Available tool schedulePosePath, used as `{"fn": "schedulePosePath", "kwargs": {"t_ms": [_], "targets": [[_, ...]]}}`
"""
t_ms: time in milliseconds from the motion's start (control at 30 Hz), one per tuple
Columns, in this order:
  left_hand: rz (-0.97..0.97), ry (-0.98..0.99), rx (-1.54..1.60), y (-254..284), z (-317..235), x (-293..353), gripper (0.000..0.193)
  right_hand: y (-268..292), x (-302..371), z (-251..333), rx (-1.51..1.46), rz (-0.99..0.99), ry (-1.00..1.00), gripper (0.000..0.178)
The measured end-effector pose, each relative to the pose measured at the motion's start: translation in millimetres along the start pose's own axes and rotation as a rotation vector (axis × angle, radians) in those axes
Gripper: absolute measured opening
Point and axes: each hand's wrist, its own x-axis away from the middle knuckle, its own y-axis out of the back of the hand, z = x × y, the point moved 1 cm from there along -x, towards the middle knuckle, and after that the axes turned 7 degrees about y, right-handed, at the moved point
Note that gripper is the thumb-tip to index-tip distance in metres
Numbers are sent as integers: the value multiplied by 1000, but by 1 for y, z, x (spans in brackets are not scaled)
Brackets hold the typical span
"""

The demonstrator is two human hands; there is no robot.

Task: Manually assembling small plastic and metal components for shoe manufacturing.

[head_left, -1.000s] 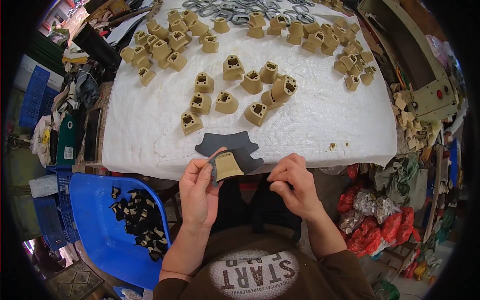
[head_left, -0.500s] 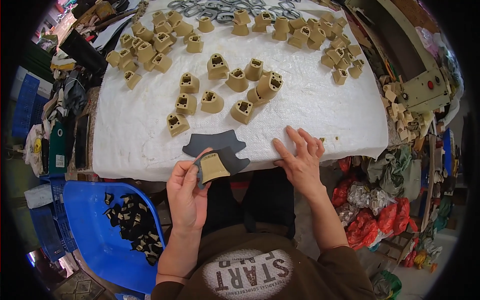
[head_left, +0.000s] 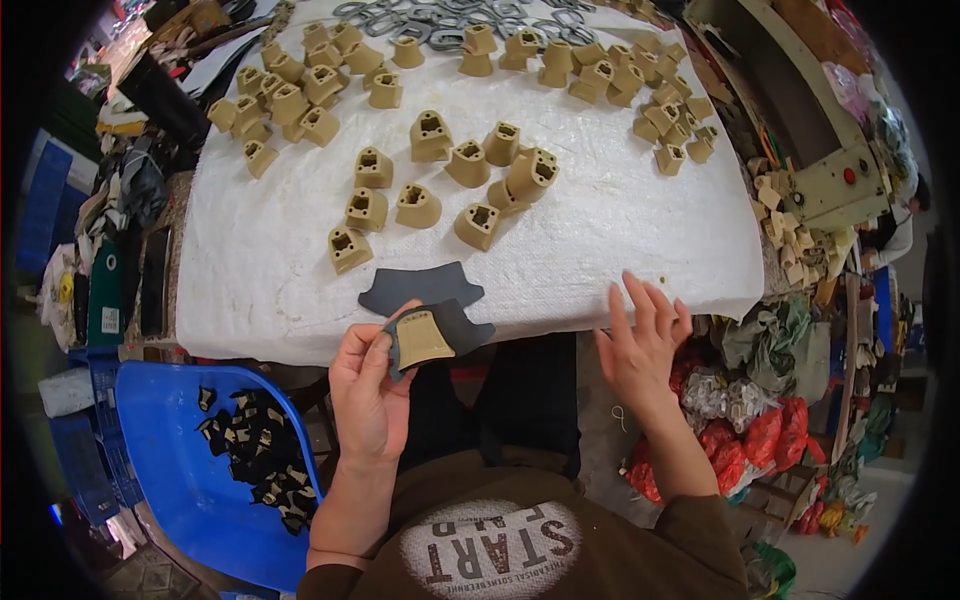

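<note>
My left hand point(head_left: 368, 385) pinches a tan moulded block point(head_left: 422, 334) just over the table's near edge. A dark grey leather-like piece point(head_left: 462, 328) lies against that block, showing around its left side and sticking out to the right. Right behind it, a second dark grey cut piece point(head_left: 412, 285) rests flat on the white-covered table point(head_left: 560, 270). Out at the near right edge, my right hand point(head_left: 645, 345) is open, fingers spread, holding nothing. Several similar hollow tan blocks point(head_left: 416, 206) stand farther in on the cloth.
More tan blocks cluster at the far left point(head_left: 320, 85) and far right point(head_left: 670, 120). Grey metal-looking rings point(head_left: 460, 25) lie at the back. A blue tub point(head_left: 170, 440) with dark-covered pieces stands low left. Red plastic bags point(head_left: 765, 430) sit low right, below a machine point(head_left: 840, 185).
My right hand has moved right along the near edge, away from the held block. My left hand keeps its pinch on the block. The whole view has shifted slightly.
</note>
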Motion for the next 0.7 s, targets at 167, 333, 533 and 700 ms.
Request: {"fn": "schedulePosePath", "kwargs": {"t_ms": [167, 333, 533, 700], "targets": [[49, 4, -2, -3, 2, -2, 4, -27, 8, 12, 295, 151, 217, 45], [33, 6, -3, -6, 5, -2, 4, -7, 26, 27, -260, 145, 262, 38], [30, 14, -15, -3, 4, 0, 4, 7, 1, 16, -941, -187, -59, 35], [103, 40, -51, -2, 8, 0, 6, 14, -24, 29, -1179, -318, 152, 37]]}}
